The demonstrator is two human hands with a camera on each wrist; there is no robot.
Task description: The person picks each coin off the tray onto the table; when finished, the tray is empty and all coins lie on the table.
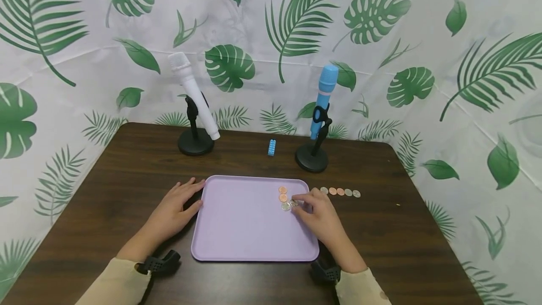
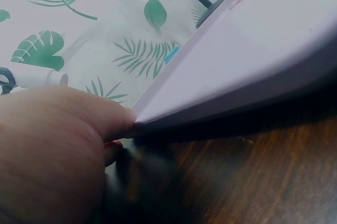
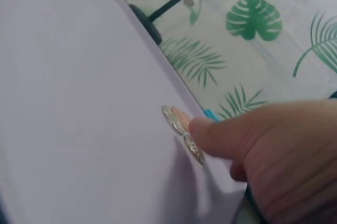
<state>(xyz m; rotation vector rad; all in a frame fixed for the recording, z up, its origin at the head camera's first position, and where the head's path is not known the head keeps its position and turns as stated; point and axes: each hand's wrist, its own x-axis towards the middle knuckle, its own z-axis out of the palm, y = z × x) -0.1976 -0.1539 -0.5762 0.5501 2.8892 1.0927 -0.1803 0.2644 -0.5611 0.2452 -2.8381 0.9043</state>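
No text, label, brand, number or sign can be read in any view, the faces of the coins [image 1: 286, 206] being shown too small to be deciphered.

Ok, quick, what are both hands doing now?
Left hand: open, touching the purple tray.
Right hand: closed, pinching a silver coin.

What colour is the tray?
The tray is light purple, best seen in the head view.
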